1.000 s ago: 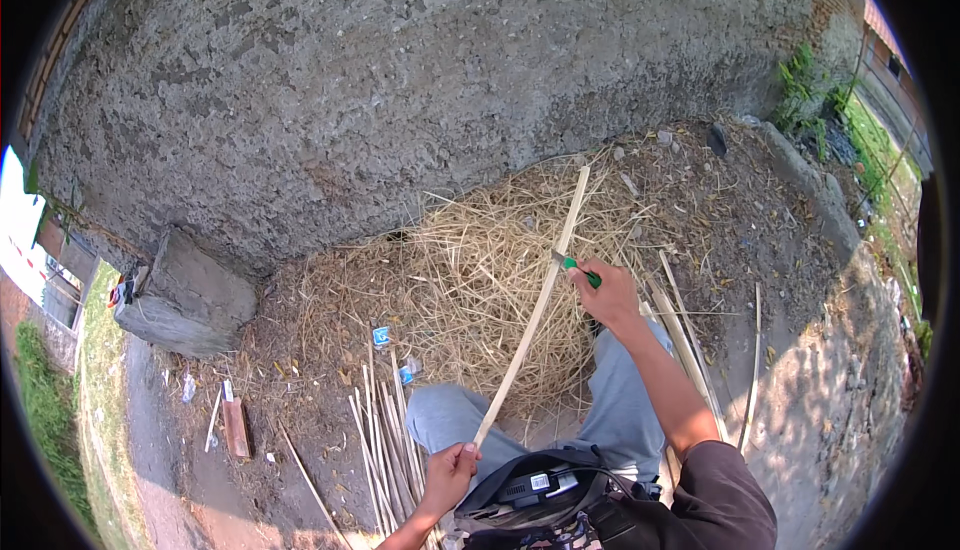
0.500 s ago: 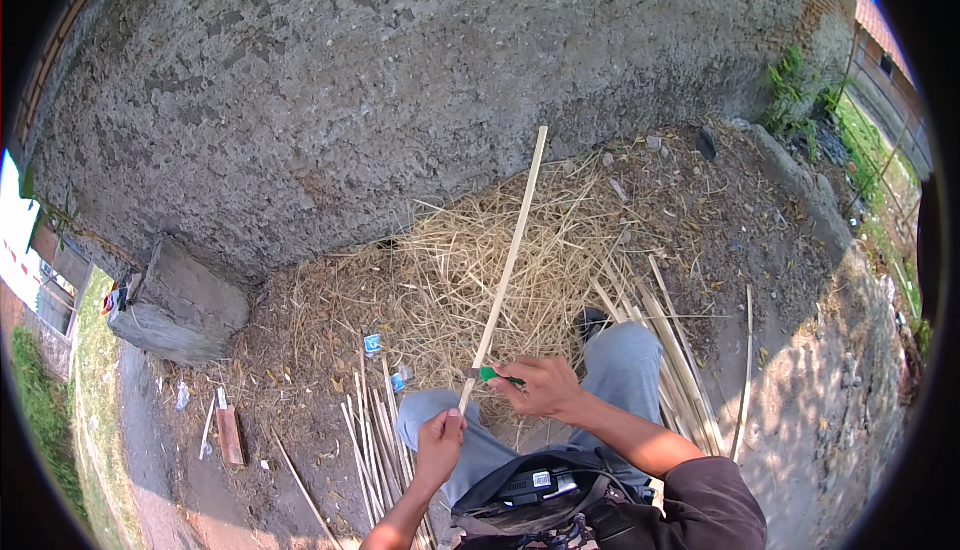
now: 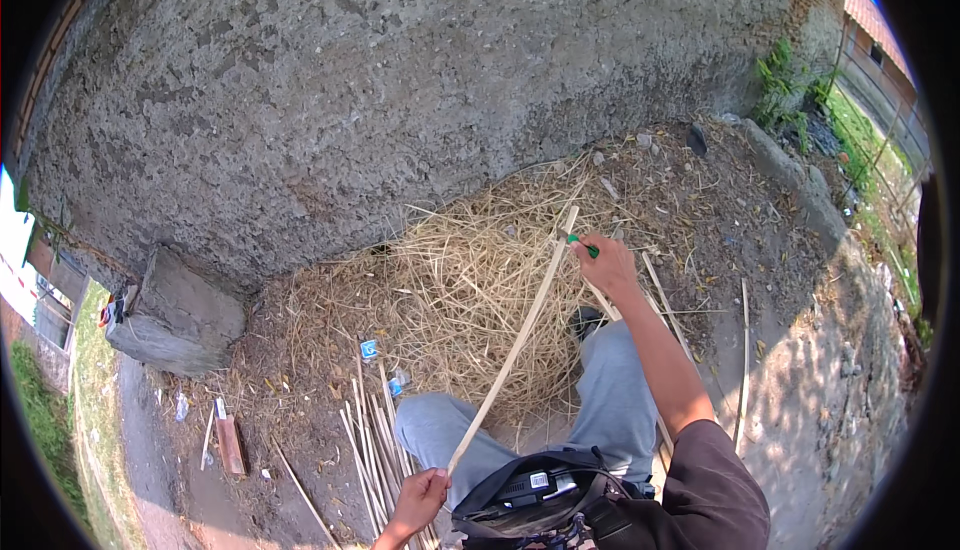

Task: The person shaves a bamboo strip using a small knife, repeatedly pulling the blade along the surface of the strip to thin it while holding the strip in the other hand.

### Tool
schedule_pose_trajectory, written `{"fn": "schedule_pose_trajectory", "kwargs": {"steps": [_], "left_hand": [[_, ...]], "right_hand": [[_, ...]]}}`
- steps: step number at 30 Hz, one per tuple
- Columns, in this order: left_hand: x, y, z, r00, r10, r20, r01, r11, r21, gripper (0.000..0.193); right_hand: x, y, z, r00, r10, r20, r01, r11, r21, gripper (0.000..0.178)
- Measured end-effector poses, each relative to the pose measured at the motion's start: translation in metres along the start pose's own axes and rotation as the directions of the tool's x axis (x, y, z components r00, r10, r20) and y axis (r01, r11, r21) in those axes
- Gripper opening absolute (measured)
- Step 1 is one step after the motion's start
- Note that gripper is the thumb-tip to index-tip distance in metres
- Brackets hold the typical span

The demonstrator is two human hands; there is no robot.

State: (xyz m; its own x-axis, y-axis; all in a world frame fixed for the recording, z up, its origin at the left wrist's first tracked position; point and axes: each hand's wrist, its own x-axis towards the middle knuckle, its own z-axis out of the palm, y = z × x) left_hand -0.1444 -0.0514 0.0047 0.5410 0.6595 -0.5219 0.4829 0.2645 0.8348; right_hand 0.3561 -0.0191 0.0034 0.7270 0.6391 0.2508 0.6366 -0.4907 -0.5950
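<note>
My left hand (image 3: 421, 498) is closed around the near end of a long pale wooden strip (image 3: 517, 348), which looks like split bamboo. From there the strip slants up and away to the right, above my knees. Close to its far end, my right hand (image 3: 610, 270) grips a green-handled knife (image 3: 574, 239). The small blade lies against or right beside the strip; my fingers hide part of the handle. Beneath the strip spreads a heap of thin straw-coloured shavings (image 3: 470, 280).
Bundled strips (image 3: 375, 450) lie beside my left leg, others (image 3: 668, 312) by my right. A rough grey wall (image 3: 400, 80) rises ahead. A concrete block (image 3: 185, 315) and a reddish-brown wooden piece (image 3: 230, 442) are at the left. Blue plastic cups (image 3: 369, 349) lie near the shavings.
My right hand with the knife has gone far along the strip toward its far end. My left hand has drawn back toward me, and the strip has come nearer and tilted further right.
</note>
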Motion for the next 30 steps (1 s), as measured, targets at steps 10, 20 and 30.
{"fn": "schedule_pose_trajectory", "kwargs": {"steps": [10, 20, 30], "left_hand": [[0.012, -0.004, -0.013, 0.974, 0.168, -0.150, -0.134, 0.967, 0.217, 0.034], [0.058, 0.034, 0.019, 0.942, 0.239, -0.235, -0.202, 0.964, 0.170, 0.036], [0.042, 0.051, 0.018, 0.936, 0.267, -0.229, -0.246, 0.962, 0.117, 0.036]], "right_hand": [[-0.015, -0.004, 0.029, 0.977, 0.036, 0.212, -0.144, 0.840, 0.523, 0.034], [-0.173, -0.103, 0.020, 0.789, -0.596, 0.151, 0.511, 0.772, 0.378, 0.025], [-0.158, -0.110, 0.021, 0.686, -0.727, -0.026, 0.709, 0.660, 0.247, 0.022]]}}
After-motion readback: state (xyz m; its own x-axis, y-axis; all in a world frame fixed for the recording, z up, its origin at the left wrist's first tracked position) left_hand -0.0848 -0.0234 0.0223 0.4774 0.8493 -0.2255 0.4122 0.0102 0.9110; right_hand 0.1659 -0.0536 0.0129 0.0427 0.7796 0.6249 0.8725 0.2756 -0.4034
